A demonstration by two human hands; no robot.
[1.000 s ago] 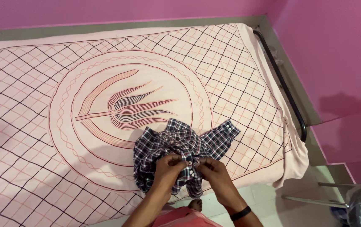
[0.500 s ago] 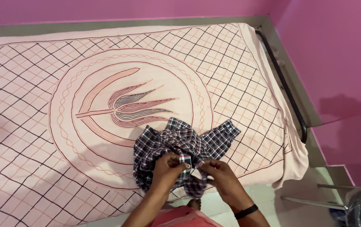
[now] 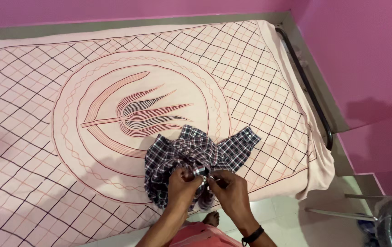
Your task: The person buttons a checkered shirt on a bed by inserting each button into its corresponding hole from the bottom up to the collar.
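Bedsheet (image 3: 31, 137), pale pink, gridded with dark and red lines, large ringed feather-like motif at centre; spread flat over the bed, hanging off the near right corner. Crumpled checked shirt (image 3: 191, 158), dark blue, white and red, lying near the front edge of the bed, just right of the motif's lower rim; one buttoned cuff (image 3: 247, 137) flung out to the right, flat on the sheet. Left hand (image 3: 182, 185) on the shirt's near edge, fingertips pinched narrow on a fold of cloth at the placket. Right hand (image 3: 230, 190) touching the left, thumb and forefinger likewise closed tight on the facing fold; black band at that wrist. Compared with a second ago: both hands drawn closer together and slightly up onto the shirt, right hand swung inward, cloth between them bunched tighter; shirt itself not shifted on the sheet, cuff in the same spot. Reads as fine work at a single button or buttonhole, going on rather than finished; which one, too small to tell. Further right: dark metal bed rail (image 3: 312, 103) along the pink wall (image 3: 365, 59), bare foot on pale floor tiles below.
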